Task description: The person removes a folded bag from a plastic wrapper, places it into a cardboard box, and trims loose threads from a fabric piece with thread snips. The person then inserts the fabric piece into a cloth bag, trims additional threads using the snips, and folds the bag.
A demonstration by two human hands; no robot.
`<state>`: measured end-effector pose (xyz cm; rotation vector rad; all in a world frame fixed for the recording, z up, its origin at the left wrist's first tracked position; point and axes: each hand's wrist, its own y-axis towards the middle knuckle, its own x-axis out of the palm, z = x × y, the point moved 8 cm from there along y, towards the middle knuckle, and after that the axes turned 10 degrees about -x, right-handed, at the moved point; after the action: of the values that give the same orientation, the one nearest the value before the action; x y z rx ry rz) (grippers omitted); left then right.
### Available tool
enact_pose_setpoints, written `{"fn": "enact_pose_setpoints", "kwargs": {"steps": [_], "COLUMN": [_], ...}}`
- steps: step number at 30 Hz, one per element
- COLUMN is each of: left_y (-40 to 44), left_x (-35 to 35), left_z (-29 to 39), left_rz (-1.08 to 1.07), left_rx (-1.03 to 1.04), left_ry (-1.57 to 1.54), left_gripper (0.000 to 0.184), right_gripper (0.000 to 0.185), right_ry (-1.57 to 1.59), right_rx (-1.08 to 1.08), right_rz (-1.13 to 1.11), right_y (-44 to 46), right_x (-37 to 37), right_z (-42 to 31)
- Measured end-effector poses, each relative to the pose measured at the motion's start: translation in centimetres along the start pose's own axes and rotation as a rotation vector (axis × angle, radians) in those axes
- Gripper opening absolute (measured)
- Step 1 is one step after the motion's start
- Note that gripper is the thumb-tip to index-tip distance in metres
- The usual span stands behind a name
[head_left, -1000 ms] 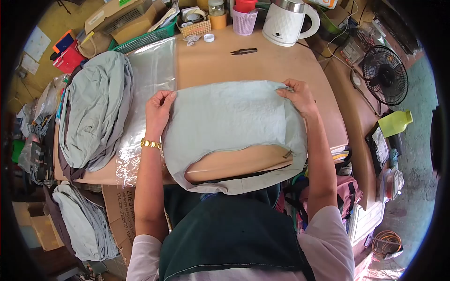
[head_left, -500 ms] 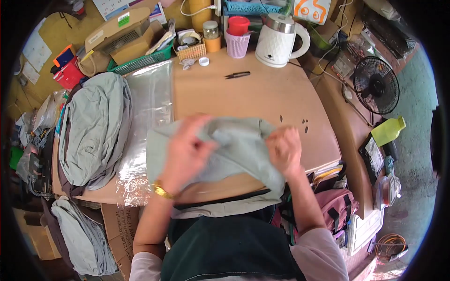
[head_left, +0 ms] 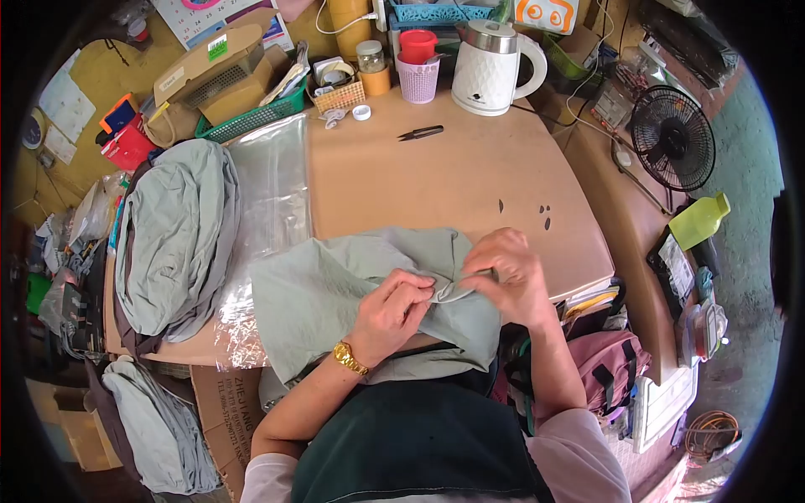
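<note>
A grey-green cloth point(head_left: 327, 289) lies rumpled over the near edge of the table, partly hanging towards my lap. My left hand point(head_left: 392, 312), with a gold watch point(head_left: 349, 358) on its wrist, pinches a fold near the middle of this cloth. Just to the right, my right hand point(head_left: 510, 277) has thumb and fingers closed at a raised fold of the same cloth. Whether a thread is also between those fingers is too small to tell. Black thread snips point(head_left: 420, 133) lie farther back on the tabletop point(head_left: 402, 184).
Clear plastic bags point(head_left: 272, 180) lie left of the cloth, beside a pile of similar grey-green cloth point(head_left: 178, 239). At the back stand a white kettle point(head_left: 485, 71), a lilac cup point(head_left: 418, 81) and a green basket point(head_left: 251, 116). A fan point(head_left: 673, 138) is at right.
My left hand has moved right and down, from above the cloth to a pinch on it. The cloth has flattened and spread. My right hand has stayed nearly in place.
</note>
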<state>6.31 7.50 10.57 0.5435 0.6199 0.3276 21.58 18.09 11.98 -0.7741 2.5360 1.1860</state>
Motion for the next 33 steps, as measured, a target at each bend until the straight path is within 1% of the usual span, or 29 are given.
{"fn": "enact_pose_setpoints", "kwargs": {"steps": [2,3,5,6,8,9,11,15,17,18,20,21,23,24,26,27,29,30,32,33], "left_y": [0.1,0.2,0.1,0.1,0.2,0.2,0.3,0.2,-0.1,-0.1,-0.2,-0.2,-0.4,-0.5,-0.7,-0.7,-0.5,-0.5,-0.4,-0.4], "left_x": [-0.1,-0.1,-0.4,-0.3,-0.4,-0.4,-0.6,-0.5,-0.7,-0.7,-1.0,-1.1,-1.3,-1.2,-0.9,-1.0,-1.2,-1.3,-1.4,-1.4], "left_z": [-0.2,-0.1,-0.4,-0.4,-0.5,-0.5,-0.4,0.0,-0.5,-0.6,-0.7,-0.8,-0.5,-0.5,0.0,0.0,-0.3,-0.3,-0.4,-0.4], "left_rz": [0.017,0.016,0.057,0.058,0.061,0.062,0.076,0.068,0.093,0.094,0.14,0.141,0.161,0.16,0.137,0.136,0.127,0.129,0.136,0.138], "left_rx": [-0.022,-0.021,-0.084,-0.086,-0.115,-0.113,-0.097,-0.088,-0.124,-0.126,-0.1,-0.103,-0.028,-0.031,0.023,0.021,-0.031,-0.031,-0.042,-0.042], "left_ry": [-0.023,-0.021,-0.079,-0.078,-0.08,-0.079,-0.09,-0.054,-0.071,-0.07,-0.086,-0.083,-0.056,-0.056,-0.053,-0.053,-0.055,-0.054,-0.06,-0.06], "left_gripper": [0.015,0.015,0.016,0.016,0.016,0.016,0.016,0.017,0.018,0.018,0.021,0.021,0.02,0.02,0.021,0.021,0.022,0.022,0.022,0.022], "right_gripper": [0.017,0.017,0.022,0.022,0.018,0.018,0.016,0.017,0.014,0.014,0.011,0.011,0.01,0.01,0.012,0.012,0.016,0.016,0.019,0.019], "right_ry": [-0.147,-0.146,-0.257,-0.256,-0.263,-0.264,0.022,0.032,0.035,0.036,-0.105,-0.102,-0.02,-0.019,-0.077,-0.076,-0.266,-0.266,-0.355,-0.355], "right_rx": [-0.171,-0.172,-0.267,-0.266,-0.297,-0.299,-0.093,-0.119,-0.068,-0.068,-0.167,-0.168,-0.072,-0.069,-0.133,-0.13,-0.318,-0.32,-0.38,-0.382], "right_rz": [-0.183,-0.181,-0.131,-0.132,-0.057,-0.057,0.022,-0.019,0.074,0.072,0.066,0.065,-0.009,-0.01,-0.126,-0.126,-0.087,-0.087,0.013,0.012], "right_y": [0.8,0.9,0.4,0.1,-0.6,-0.7,-0.9,-0.9,-1.0,-0.8,-0.4,-0.4,-0.6,-0.6,-0.2,-0.2,0.0,-0.1,-0.7,-0.7], "right_x": [2.3,2.8,3.4,3.9,4.1,4.2,3.7,3.7,3.1,3.2,3.1,3.1,3.3,3.2,3.7,3.6,3.6,3.9,3.8,3.8], "right_z": [-2.5,-2.6,-3.2,-3.0,-2.8,-2.8,-1.0,-0.8,-0.8,-1.1,-2.6,-2.6,-1.8,-1.8,-2.5,-2.7,-4.5,-4.5,-5.1,-5.2]}}
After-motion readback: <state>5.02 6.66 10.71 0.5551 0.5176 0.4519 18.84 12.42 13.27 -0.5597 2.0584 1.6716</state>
